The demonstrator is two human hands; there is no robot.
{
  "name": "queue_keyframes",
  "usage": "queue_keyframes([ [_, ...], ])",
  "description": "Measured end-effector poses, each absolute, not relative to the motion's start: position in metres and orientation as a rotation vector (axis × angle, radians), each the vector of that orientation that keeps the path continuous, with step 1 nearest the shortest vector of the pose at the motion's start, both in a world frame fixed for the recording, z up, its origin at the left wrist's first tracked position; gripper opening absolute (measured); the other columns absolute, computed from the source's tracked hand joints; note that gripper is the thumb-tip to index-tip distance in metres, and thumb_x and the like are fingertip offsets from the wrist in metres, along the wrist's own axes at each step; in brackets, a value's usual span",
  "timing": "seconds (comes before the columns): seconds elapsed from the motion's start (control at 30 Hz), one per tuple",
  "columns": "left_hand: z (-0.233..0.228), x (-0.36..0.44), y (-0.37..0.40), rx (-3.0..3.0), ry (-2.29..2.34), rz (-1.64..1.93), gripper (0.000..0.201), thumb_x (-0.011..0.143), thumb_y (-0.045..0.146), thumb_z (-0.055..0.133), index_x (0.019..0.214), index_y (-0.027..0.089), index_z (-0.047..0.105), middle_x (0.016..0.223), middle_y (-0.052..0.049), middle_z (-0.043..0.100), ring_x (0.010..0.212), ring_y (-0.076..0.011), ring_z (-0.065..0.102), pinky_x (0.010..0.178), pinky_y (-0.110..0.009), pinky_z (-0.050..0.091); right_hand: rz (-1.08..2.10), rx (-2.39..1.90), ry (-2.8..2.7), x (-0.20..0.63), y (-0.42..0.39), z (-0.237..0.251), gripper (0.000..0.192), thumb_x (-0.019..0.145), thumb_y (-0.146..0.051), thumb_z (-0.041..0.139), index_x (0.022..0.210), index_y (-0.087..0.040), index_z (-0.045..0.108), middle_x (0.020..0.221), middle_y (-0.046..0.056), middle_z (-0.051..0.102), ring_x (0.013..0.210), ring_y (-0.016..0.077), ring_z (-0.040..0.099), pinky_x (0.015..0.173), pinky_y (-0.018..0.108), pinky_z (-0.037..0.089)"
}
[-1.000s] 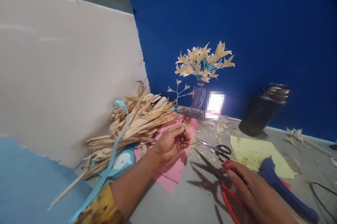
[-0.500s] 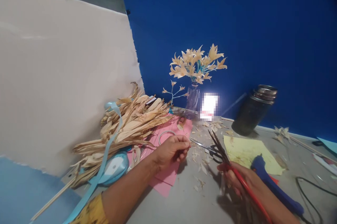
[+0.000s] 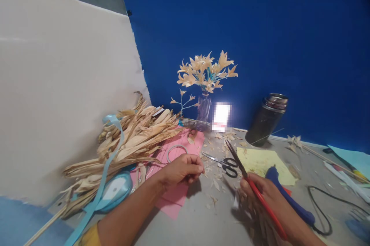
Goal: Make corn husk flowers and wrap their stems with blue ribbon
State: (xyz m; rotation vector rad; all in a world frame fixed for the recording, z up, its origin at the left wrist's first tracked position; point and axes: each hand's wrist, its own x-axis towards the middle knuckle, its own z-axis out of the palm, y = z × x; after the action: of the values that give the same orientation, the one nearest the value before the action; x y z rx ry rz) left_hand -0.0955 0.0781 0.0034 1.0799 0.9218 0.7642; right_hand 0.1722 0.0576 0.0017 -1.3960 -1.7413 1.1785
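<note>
Head view: turned slightly further right than a second ago, so that more of a pale turquoise sheet of paper (image 3: 351, 159) is brought in at the far right.
Red-handled metal shears with long dark blades (image 3: 258, 194): held near the middle, pointed far and left; the blades, spread wide a second ago, are now brought almost together, with nothing seen between them.
Right hand (image 3: 270, 188): fingers wrapped around the red handles; the placing of each finger is partly hidden.
Left hand (image 3: 182, 169): shifted nearer, held above the right part of the pink paper sheets (image 3: 170, 207); thumb and forefinger are pressed together, the other fingers curled under.
Thin, straight, pale strand (image 3: 271, 134): seen in front of the dark metal bottle (image 3: 263, 123), in line with the left fingertips and apparently pinched there, though the join is too faint to be certain; half a second ago it was seen higher, against the blue wall.
Silvery ring-shaped coil (image 3: 177, 146): left uncovered on the pink sheets, just far of the left hand.
Black-handled steel scissors (image 3: 221, 160): left lying between the hands, untouched.
Meaning for the work: with the blades closed and the strand well apart from the left grip only at its far end, no cut is judged to be under way.
</note>
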Motion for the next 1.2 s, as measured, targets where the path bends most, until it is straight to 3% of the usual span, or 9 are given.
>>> queue_keyframes([
  [0.37,0.004,-0.104,0.081,1.091,0.885,0.739,0.030,0.070,0.038,0.081,0.072,0.015,0.062,0.062,0.002,0.056,0.050,-0.0071,0.048,0.049,-0.019,0.035,1.126,-1.436,-1.804,0.172,0.055,0.004,0.048,0.084,-0.064,0.057,0.066,-0.022,0.043,0.067,-0.002,0.044,0.064,0.0159,0.041,0.058,0.027,0.033],
  [0.57,0.006,-0.114,0.080,1.036,0.773,0.757,0.051,0.086,0.061,0.060,0.089,0.011,0.072,0.082,-0.014,0.070,0.073,-0.0210,0.068,0.068,-0.031,0.050,1.148,-1.452,-1.816,0.175,0.055,0.005,0.048,0.084,-0.065,0.057,0.067,-0.023,0.042,0.066,-0.003,0.044,0.064,0.0166,0.043,0.057,0.028,0.036],
  [0.87,-0.001,-0.113,0.082,1.020,0.723,0.756,0.046,0.087,0.055,0.063,0.096,0.010,0.072,0.088,-0.017,0.073,0.077,-0.0223,0.072,0.069,-0.031,0.054,1.149,-1.478,-1.881,0.175,0.054,0.005,0.045,0.086,-0.062,0.052,0.066,-0.023,0.043,0.066,-0.001,0.047,0.064,0.0175,0.045,0.057,0.027,0.038],
  [0.97,-0.005,-0.103,0.077,0.985,0.627,0.660,0.046,0.084,0.054,0.068,0.099,0.011,0.071,0.083,-0.014,0.074,0.067,-0.0201,0.072,0.058,-0.027,0.054,1.058,-1.503,-1.959,0.172,0.053,0.005,0.043,0.085,-0.061,0.052,0.067,-0.023,0.042,0.068,-0.001,0.047,0.067,0.0184,0.045,0.059,0.028,0.038],
  [1.1,-0.003,-0.101,0.077,1.047,0.676,0.584,0.037,0.075,0.043,0.081,0.088,0.011,0.071,0.059,-0.003,0.068,0.042,-0.0118,0.060,0.042,-0.020,0.045,0.996,-1.573,-2.039,0.166,0.050,0.006,0.043,0.082,-0.063,0.050,0.065,-0.024,0.041,0.067,0.001,0.051,0.066,0.0202,0.047,0.060,0.030,0.039],
  [1.2,0.001,-0.103,0.077,1.104,0.682,0.502,0.032,0.072,0.039,0.083,0.083,0.012,0.070,0.055,-0.002,0.068,0.036,-0.0110,0.057,0.038,-0.019,0.042,0.968,-1.601,-2.103,0.163,0.049,0.005,0.038,0.078,-0.059,0.048,0.066,-0.023,0.046,0.067,0.003,0.057,0.067,0.0218,0.050,0.062,0.032,0.039],
])
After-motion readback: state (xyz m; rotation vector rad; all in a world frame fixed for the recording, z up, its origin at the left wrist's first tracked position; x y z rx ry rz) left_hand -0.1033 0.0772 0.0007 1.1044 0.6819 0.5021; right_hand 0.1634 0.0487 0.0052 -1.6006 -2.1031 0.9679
